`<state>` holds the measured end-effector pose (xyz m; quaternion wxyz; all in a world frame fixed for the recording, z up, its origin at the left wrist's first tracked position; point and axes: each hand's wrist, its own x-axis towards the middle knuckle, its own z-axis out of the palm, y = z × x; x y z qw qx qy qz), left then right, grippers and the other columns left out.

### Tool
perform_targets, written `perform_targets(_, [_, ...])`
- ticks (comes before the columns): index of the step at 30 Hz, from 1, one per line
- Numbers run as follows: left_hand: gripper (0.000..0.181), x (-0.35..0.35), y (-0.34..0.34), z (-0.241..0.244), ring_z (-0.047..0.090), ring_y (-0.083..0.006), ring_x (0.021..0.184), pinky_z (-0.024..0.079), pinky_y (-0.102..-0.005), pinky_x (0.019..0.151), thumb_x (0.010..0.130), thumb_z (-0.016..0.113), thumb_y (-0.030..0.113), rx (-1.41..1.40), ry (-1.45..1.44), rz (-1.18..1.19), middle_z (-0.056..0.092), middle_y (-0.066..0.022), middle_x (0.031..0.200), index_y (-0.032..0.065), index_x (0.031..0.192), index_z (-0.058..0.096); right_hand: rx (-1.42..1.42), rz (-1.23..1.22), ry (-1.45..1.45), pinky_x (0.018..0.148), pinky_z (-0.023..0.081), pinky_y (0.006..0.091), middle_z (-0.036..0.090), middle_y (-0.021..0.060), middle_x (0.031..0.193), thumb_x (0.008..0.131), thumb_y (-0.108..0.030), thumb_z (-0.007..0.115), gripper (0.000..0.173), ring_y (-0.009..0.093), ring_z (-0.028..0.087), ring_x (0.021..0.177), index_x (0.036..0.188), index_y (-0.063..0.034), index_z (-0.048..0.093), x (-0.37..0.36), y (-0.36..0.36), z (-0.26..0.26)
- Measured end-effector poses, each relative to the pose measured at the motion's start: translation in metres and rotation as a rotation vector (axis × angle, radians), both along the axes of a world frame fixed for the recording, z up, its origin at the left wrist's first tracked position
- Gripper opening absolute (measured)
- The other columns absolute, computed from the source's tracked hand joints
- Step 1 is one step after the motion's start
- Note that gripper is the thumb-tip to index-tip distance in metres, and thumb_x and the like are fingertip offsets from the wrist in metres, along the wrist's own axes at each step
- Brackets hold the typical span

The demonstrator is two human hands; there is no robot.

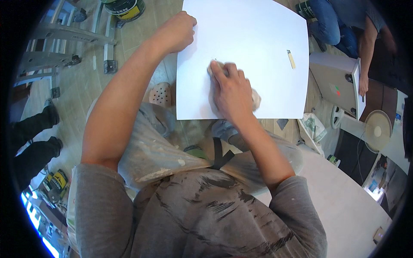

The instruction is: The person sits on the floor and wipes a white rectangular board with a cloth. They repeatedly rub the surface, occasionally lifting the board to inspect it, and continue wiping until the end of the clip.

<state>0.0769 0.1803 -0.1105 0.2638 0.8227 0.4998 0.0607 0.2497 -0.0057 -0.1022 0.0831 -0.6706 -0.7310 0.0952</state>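
Note:
A large white board lies in front of me, its near edge above my knees. My left hand grips the board's left edge near the far corner, fingers curled. My right hand presses a crumpled, light-coloured cloth onto the board near its middle; parts of the cloth show at the fingertips and beside the palm. To the right of my right hand, a small yellowish strip-like tool with a dark tip lies on the board, apart from both hands.
Aluminium ladders and a dark green bucket stand at the left. Another person's legs are further left. At the right, a co-worker's hand touches a cabinet-like panel; a fan and a white bag are nearby.

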Motion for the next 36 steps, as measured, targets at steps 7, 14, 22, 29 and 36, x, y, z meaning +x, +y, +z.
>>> perform_targets(7, [0.035, -0.005, -0.003, 0.005, 0.068, -0.0425, 0.118, 0.052, -0.0449, 0.105, 0.098, 0.064, 0.006, 0.019, -0.01, -0.022, 0.068, -0.0264, 0.128, -0.0037, 0.13, 0.072, -0.102, -0.01, -0.033, 0.084, 0.052, 0.0482, 0.061, 0.0141, 0.128, 0.098, -0.015, 0.063, 0.053, 0.033, 0.063, 0.105, 0.151, -0.0135, 0.057, 0.0, -0.026, 0.004])
perform_targets(14, [0.036, -0.002, 0.0, 0.008, 0.068, -0.0426, 0.118, 0.053, -0.0443, 0.104, 0.097, 0.063, 0.005, -0.06, 0.007, -0.041, 0.068, -0.0264, 0.128, -0.0044, 0.132, 0.071, -0.052, -0.029, -0.03, 0.083, 0.053, 0.0484, 0.061, 0.0157, 0.127, 0.097, -0.013, 0.062, 0.054, 0.033, 0.064, 0.102, 0.151, -0.0129, 0.058, 0.001, 0.0, -0.003])
perform_targets(22, [0.037, -0.012, -0.003, -0.001, 0.069, -0.0423, 0.117, 0.054, -0.0439, 0.103, 0.098, 0.062, 0.004, 0.012, -0.059, -0.033, 0.069, -0.0275, 0.128, -0.0049, 0.133, 0.07, -0.065, 0.013, 0.004, 0.086, 0.054, 0.0474, 0.06, 0.0155, 0.127, 0.096, -0.014, 0.063, 0.054, 0.034, 0.063, 0.104, 0.15, -0.0143, 0.059, 0.005, -0.021, -0.001])
perform_targets(29, [0.038, -0.006, 0.004, 0.005, 0.071, -0.0417, 0.112, 0.055, -0.0438, 0.099, 0.098, 0.062, 0.004, -0.098, -0.004, -0.053, 0.07, -0.028, 0.127, -0.0043, 0.134, 0.07, -0.051, -0.011, -0.022, 0.085, 0.054, 0.0473, 0.061, 0.0154, 0.125, 0.095, -0.012, 0.062, 0.056, 0.034, 0.064, 0.103, 0.151, -0.014, 0.059, 0.008, 0.012, -0.004])
perform_targets(36, [0.039, -0.012, -0.002, -0.005, 0.071, -0.0417, 0.106, 0.055, -0.0445, 0.097, 0.099, 0.06, 0.005, -0.014, -0.069, -0.053, 0.073, -0.0267, 0.117, -0.0027, 0.135, 0.07, -0.099, -0.028, 0.007, 0.086, 0.054, 0.0482, 0.06, 0.0144, 0.127, 0.097, -0.014, 0.063, 0.053, 0.033, 0.064, 0.104, 0.15, -0.0168, 0.061, 0.012, -0.016, 0.003])
